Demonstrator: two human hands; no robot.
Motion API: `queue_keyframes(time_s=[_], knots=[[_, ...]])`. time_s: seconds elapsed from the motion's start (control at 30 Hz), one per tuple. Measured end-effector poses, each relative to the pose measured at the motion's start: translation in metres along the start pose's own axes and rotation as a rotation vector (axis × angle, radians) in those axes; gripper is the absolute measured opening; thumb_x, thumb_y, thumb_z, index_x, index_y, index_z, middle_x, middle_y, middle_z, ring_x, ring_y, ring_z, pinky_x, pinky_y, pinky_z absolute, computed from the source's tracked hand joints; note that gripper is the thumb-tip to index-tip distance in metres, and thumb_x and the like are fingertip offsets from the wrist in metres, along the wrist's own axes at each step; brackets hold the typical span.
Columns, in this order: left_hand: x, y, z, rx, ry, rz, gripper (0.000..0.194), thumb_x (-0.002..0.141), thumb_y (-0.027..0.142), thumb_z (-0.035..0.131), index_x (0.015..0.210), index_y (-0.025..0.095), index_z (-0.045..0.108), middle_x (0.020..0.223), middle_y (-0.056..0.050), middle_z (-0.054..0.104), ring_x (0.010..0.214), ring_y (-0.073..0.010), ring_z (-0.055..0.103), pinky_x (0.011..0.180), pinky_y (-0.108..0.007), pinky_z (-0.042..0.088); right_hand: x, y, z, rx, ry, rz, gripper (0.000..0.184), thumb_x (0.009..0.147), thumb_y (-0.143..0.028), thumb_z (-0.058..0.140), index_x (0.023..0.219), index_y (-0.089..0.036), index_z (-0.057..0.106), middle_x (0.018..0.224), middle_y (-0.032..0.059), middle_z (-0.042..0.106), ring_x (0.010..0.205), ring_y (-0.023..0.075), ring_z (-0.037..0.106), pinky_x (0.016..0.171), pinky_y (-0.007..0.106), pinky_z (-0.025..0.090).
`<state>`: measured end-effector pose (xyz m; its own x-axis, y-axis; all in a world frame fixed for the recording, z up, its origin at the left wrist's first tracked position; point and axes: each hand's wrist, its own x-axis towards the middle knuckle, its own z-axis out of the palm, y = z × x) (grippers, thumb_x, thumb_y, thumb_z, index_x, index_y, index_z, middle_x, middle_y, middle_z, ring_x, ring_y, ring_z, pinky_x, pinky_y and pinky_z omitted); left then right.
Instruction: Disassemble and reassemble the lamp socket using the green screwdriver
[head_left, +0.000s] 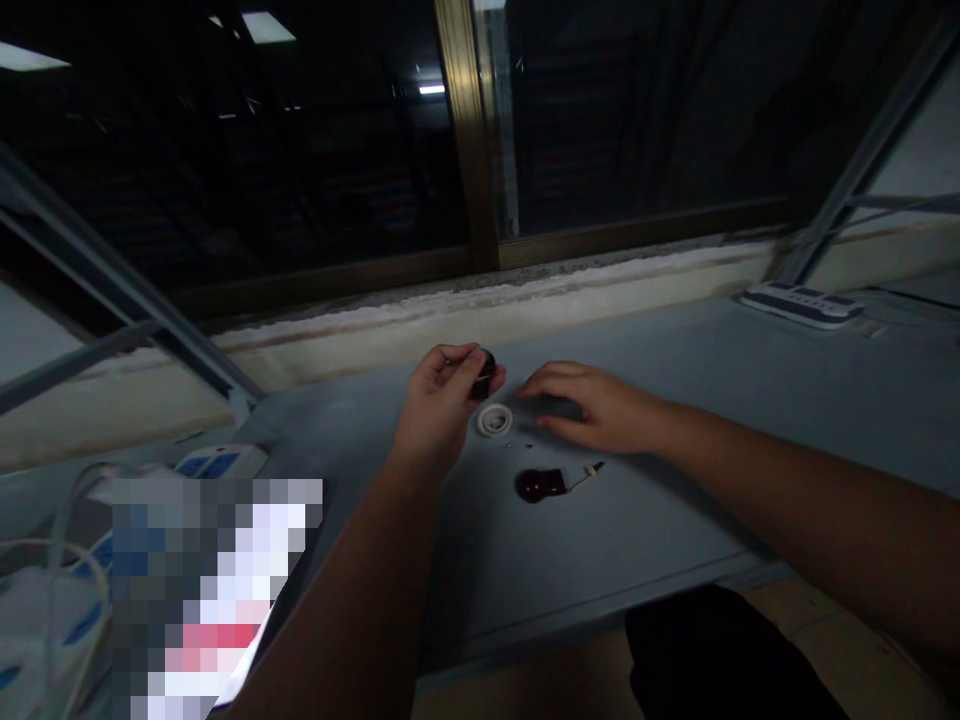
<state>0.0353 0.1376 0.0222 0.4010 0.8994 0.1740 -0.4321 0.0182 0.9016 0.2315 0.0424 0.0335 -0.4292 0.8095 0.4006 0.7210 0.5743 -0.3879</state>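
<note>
In the head view, the left hand had thumb and fingers clamped on a dark part above the table, toward its back edge. The right hand had thumb and fingers apart. A white ring, tiny bits and a brown part lay nearer the front edge; good handling required a steady left grip, bits undisturbed.

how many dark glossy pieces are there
2. One dark glossy piece is in the left hand, partly covered; the second dark glossy piece lies on the table, nearer the person than the white ring. The hands could hide more.
</note>
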Motion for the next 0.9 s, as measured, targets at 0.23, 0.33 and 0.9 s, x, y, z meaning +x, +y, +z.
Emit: queue_keyframes(time_s=[0.23, 0.33, 0.9], knots=[[-0.002, -0.002, -0.002, 0.048, -0.069, 0.052, 0.04, 0.069, 0.031, 0.092, 0.091, 0.017, 0.062, 0.087, -0.001, 0.075, 0.076, -0.0116, 0.071, 0.075, -0.026, 0.057, 0.004, -0.003, 0.017, -0.099, 0.067, 0.044, 0.028, 0.093, -0.02, 0.063, 0.121, -0.017, 0.066, 0.122, 0.0132, 0.067, 0.117, 0.0255, 0.064, 0.104, 0.045, 0.053], [-0.005, -0.003, 0.0, 0.055, -0.145, 0.067, 0.038, 0.068, 0.026, 0.093, 0.091, 0.016, 0.064, 0.092, -0.002, 0.076, 0.081, -0.0118, 0.072, 0.08, -0.026, 0.057, 0.004, -0.002, 0.012, 0.013, 0.319, 0.116, 0.019, 0.093, -0.02, 0.064, 0.112, -0.018, 0.065, 0.105, 0.0072, 0.071, 0.093, 0.0187, 0.07, 0.087, 0.036, 0.059], [-0.01, -0.003, 0.008, 0.127, -0.32, 0.199, 0.026, 0.074, 0.025, 0.088, 0.079, 0.016, 0.064, 0.088, -0.004, 0.075, 0.078, -0.0125, 0.069, 0.074, -0.025, 0.058, 0.004, -0.008, 0.001, 0.13, 0.433, -0.022, 0.017, 0.095, -0.026, 0.068, 0.108, -0.017, 0.072, 0.1, 0.0076, 0.074, 0.09, 0.0162, 0.071, 0.082, 0.032, 0.058]])
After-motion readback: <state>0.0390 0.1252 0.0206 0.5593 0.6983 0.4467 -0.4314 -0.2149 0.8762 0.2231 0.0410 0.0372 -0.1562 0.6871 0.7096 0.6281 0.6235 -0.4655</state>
